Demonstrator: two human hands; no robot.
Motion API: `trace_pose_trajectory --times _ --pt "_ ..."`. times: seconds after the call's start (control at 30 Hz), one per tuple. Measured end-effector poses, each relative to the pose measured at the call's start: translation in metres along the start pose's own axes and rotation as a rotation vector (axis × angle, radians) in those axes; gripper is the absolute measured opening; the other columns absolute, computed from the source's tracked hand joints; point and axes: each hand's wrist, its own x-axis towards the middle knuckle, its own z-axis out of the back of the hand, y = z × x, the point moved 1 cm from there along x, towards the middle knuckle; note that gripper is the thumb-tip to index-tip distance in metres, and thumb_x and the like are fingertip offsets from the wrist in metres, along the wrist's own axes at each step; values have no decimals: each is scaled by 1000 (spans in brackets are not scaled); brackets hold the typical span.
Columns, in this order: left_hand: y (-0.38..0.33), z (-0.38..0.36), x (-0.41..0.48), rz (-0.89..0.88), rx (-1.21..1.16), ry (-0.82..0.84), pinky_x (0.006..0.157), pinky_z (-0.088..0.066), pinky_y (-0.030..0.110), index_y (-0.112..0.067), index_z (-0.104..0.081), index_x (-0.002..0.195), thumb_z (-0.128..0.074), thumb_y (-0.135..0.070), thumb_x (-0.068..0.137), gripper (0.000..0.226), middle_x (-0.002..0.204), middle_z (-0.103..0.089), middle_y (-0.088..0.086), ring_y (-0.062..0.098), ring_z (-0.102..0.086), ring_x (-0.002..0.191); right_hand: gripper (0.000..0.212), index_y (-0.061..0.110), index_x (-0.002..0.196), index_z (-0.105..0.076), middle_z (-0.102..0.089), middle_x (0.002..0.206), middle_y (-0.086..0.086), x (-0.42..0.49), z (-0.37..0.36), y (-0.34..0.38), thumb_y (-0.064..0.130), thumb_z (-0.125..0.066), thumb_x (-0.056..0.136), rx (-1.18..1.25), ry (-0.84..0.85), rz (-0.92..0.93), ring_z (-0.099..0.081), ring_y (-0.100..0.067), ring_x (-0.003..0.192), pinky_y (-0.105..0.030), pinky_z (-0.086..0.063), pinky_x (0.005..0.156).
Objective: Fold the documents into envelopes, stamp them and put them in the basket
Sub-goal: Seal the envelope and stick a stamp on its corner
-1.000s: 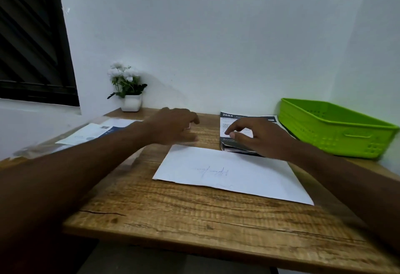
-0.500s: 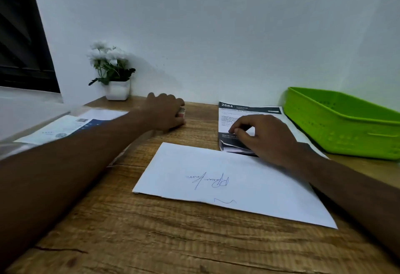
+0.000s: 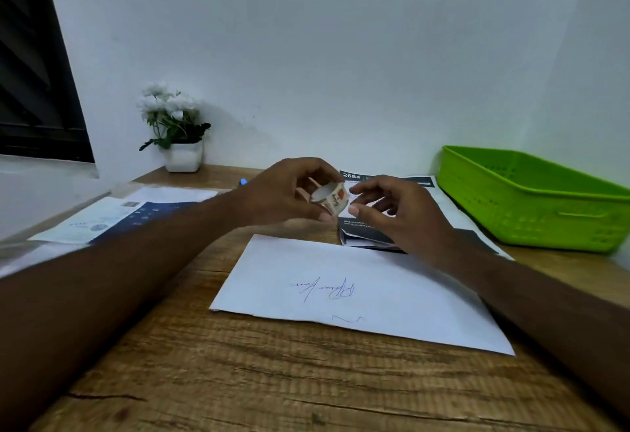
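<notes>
2 hands are now meeting above the table, where half a second ago both were lying low; the left hand, then reaching to the far edge, is now holding up a small roll of stamps, fingers and thumb curled round it; the right hand has left the stack of documents and is hovering just beside the roll, fingers loosely bent; whether they are pinching it I cannot tell. The white envelope, bearing a blue scribble, is lying flat just in front of the stack; the right hand is hiding part of the stack. A green basket is standing to the right; loose papers are lying to the left; a potted white flower is sitting at the back. The table is showing rough wood; a white wall is rising behind, with a dark window at the left.
</notes>
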Motion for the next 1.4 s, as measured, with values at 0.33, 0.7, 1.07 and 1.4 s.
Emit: trace_pose_trajectory --times 0.33,0.7,1.07,1.4 --pt "-15 -18 -5 -29 -108 -38 84 -56 45 -19 -57 121 -86 -9 66 63 110 -65 2 17 -64 101 36 53 93 -67 -71 90 24 -8 8 11 62 -75 60 54 -30 22 -68 -8 69 -46 -57 74" --pt "-13 -21 -6 4 -74 -49 84 -57 40 -15 -61 117 -86 -8 66 57 106 -68 4 18 -65 101 12 31 76 -76 -74 80 14 -7 8 7 30 -87 70 126 -121 -30 -66 -32 63 -38 -49 64" --pt "-15 -19 -3 6 -84 -71 84 -56 33 -15 -68 107 -85 -8 68 43 96 -73 4 19 -69 92 8 21 76 -74 -72 68 13 -6 9 14 18 -79 80 235 -146 -85 -68 -14 59 -19 -47 51" --pt "-15 -16 -2 26 -91 -59 86 -53 39 -8 -73 107 -81 -10 74 34 94 -76 4 10 -67 80 9 21 76 -74 -74 73 -2 -7 8 18 16 -78 81 281 -172 -72 -70 -19 62 -29 -44 54"
